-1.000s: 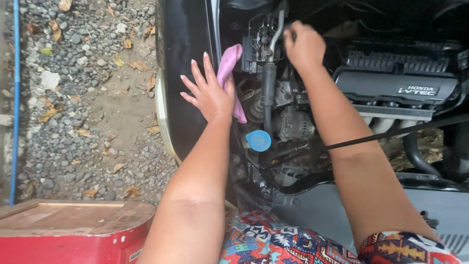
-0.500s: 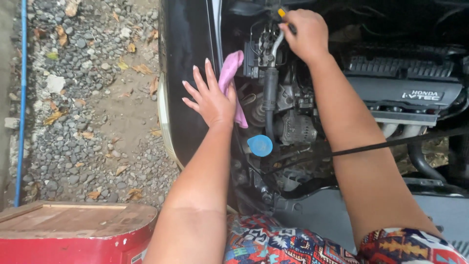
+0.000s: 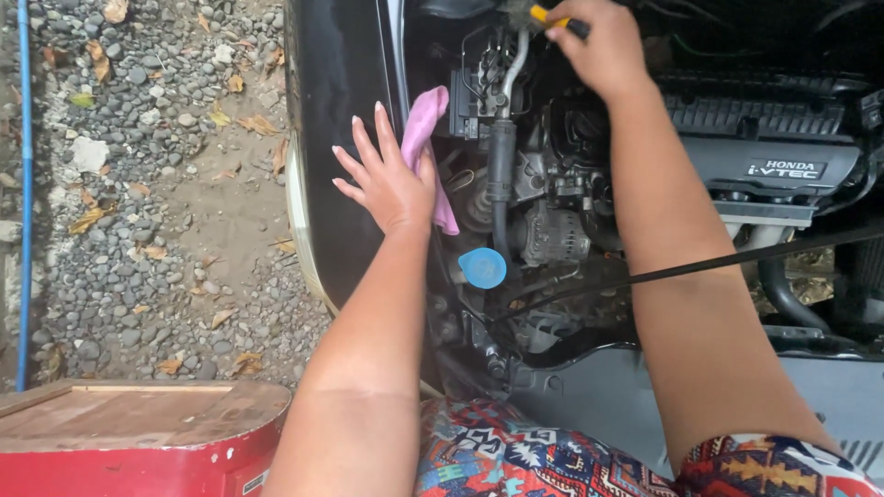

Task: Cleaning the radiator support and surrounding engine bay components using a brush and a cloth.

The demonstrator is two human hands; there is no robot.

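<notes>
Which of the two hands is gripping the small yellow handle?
The right hand, at the top of the engine bay, closes on the yellow handle. The left hand lies open against the pink cloth.

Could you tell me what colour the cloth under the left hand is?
The cloth is pink, seen in the head view.

One head-worn camera looks steeply down, close over the open dark car engine bay (image 3: 645,212) and grey gravel ground (image 3: 138,184).

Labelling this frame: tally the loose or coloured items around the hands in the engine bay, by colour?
Pink: 1, cloth under left hand
Yellow: 1, dipstick handle in right hand
Blue: 1, round reservoir cap
Black: 1, hood prop rod
Total: 4
</notes>
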